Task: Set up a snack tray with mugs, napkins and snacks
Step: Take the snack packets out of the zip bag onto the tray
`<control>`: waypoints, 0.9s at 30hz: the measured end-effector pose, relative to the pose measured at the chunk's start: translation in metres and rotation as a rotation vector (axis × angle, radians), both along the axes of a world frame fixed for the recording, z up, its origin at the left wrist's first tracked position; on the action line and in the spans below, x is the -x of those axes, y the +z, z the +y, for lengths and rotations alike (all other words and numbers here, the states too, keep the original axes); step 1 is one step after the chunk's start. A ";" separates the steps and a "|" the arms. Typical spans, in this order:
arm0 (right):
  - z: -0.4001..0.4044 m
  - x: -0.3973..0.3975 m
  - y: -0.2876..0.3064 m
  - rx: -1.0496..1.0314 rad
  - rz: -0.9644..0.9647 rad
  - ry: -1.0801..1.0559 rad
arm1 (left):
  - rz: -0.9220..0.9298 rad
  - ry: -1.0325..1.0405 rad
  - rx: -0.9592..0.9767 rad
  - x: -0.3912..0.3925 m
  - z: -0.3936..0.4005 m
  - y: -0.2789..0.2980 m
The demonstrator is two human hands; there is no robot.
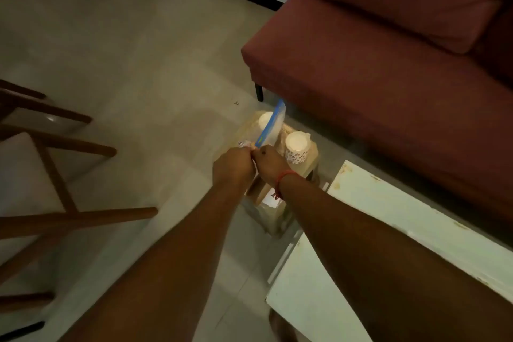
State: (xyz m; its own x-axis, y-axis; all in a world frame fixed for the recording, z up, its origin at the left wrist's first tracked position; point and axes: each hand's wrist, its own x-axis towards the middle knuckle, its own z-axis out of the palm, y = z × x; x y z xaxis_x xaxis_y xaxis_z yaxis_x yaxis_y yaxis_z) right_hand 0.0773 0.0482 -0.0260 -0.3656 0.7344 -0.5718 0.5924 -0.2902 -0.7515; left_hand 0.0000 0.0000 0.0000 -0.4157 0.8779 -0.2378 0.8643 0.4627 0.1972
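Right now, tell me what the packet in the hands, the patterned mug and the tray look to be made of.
Packet: thin glossy plastic film, by its sheen and flex; likely a snack wrapper.
Patterned mug: probably glazed ceramic, smooth white with a printed motif; paper is possible.
Tray: pale, matt, looks like light wood, though the dim light leaves it open.

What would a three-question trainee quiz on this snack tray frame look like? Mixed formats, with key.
1. True or false: both hands, the left hand and right hand, pinch the blue and white snack packet.
2. Multiple choice: the white patterned mug stands A) on the red fabric sofa, B) on the tan wooden tray, C) on the pale white table.
3. Fill in: a red ___ circles the right wrist.

Key: 1 true; 2 B; 3 thread band.
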 end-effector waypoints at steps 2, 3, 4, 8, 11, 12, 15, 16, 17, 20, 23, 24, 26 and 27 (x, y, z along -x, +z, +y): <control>-0.002 0.009 0.009 -0.008 0.044 -0.024 | 0.045 0.023 -0.057 0.010 -0.005 0.008; -0.005 0.013 0.017 -0.007 0.066 -0.032 | 0.074 0.020 -0.089 0.015 -0.007 0.012; -0.008 0.017 0.026 0.004 0.094 -0.044 | 0.101 0.017 -0.119 0.020 -0.010 0.019; -0.025 0.019 0.062 0.004 0.217 -0.038 | 0.199 -0.046 -0.144 0.032 -0.022 0.065; -0.038 0.005 0.091 0.048 0.361 -0.090 | 0.265 -0.114 -0.137 0.030 -0.028 0.110; -0.043 -0.005 0.103 0.095 0.426 -0.128 | 0.273 -0.149 -0.130 0.022 -0.032 0.127; -0.060 -0.048 0.138 0.233 0.564 -0.253 | 0.240 -0.229 -0.080 -0.024 -0.048 0.176; -0.069 -0.068 0.150 0.264 0.589 -0.287 | 0.214 -0.245 -0.065 -0.044 -0.056 0.189; -0.079 -0.092 0.164 0.281 0.609 -0.314 | 0.194 -0.270 -0.059 -0.068 -0.066 0.198; -0.111 -0.172 0.191 0.293 0.629 -0.387 | 0.103 -0.315 -0.023 -0.143 -0.097 0.211; -0.144 -0.264 0.200 0.288 0.601 -0.423 | 0.008 -0.394 -0.006 -0.228 -0.135 0.206; -0.154 -0.291 0.198 0.289 0.581 -0.437 | -0.053 -0.419 -0.041 -0.253 -0.148 0.201; -0.178 -0.351 0.191 0.287 0.525 -0.482 | -0.213 -0.418 -0.050 -0.311 -0.172 0.194; -0.191 -0.381 0.186 0.288 0.493 -0.516 | -0.304 -0.393 -0.023 -0.339 -0.182 0.188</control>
State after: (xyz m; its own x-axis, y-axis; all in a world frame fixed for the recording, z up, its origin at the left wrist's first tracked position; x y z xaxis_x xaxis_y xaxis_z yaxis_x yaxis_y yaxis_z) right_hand 0.4579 -0.1429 0.1605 -0.2791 0.7284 -0.6257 -0.0557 -0.6628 -0.7467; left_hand 0.3389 -0.1816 0.1883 0.0331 0.9608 -0.2753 0.8742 0.1057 0.4740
